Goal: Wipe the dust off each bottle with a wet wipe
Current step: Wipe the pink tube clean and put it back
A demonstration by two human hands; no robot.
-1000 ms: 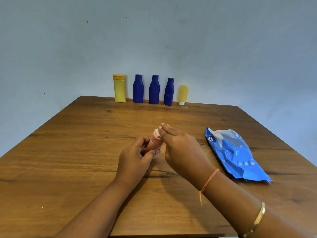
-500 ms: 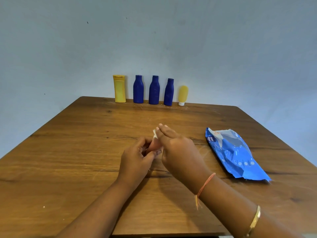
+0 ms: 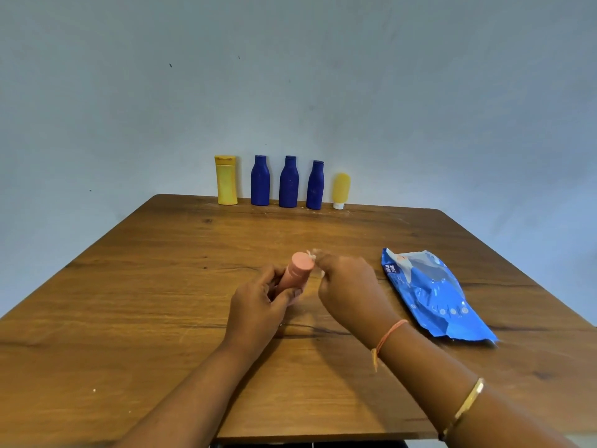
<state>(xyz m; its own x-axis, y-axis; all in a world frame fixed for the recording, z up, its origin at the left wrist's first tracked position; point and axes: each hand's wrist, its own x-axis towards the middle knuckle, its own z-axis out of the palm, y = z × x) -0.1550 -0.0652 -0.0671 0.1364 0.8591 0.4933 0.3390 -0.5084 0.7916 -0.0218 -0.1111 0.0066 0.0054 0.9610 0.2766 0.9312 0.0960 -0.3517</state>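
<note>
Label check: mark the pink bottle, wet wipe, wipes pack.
pink bottle [image 3: 294, 276]: head view, its side below the cap.
wet wipe [image 3: 312, 253]: head view, white scrap beside the cap.
wipes pack [image 3: 429, 292]: head view, middle of the wrapper.

Pink bottle [image 3: 295, 276]: small cyl, cap on, tilted w/ cap end up and away, over table [image 3: 161, 302] ctr, gripped by left hand [image 3: 258, 305]. Wet wipe [image 3: 312, 253]: white, bunched, mostly hidden in right hand [image 3: 349, 286], touching cap's right edge. Table far edge, L to R, all upright: yellow bottle [image 3: 226, 181], left blue bottle [image 3: 260, 181], mid blue bottle [image 3: 288, 182], right blue bottle [image 3: 315, 185], yellow tube [image 3: 341, 190] standing on white cap. Blue wipes pack [image 3: 429, 292] lies flat, table right side.
</note>
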